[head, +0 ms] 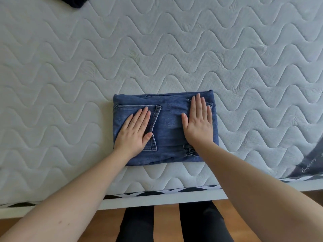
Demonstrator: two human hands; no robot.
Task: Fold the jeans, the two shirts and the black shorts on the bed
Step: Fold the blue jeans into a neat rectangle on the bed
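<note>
The blue jeans (167, 123) lie folded into a compact rectangle near the front edge of the white quilted mattress (174, 49). My left hand (134, 131) presses flat on the back pocket at the left side of the bundle, fingers straight. Flat on the right side of the jeans lies my right hand (199, 123), fingers straight and pointing away from me. A corner of dark cloth (76, 1) shows at the top left edge; I cannot tell which garment it is. The shirts are out of view.
The mattress front edge (157, 191) has a black and white trim above a white bed frame. A grey mattress label (312, 163) sits at the right edge. Wooden floor (166, 222) and the person's dark-clad legs are below.
</note>
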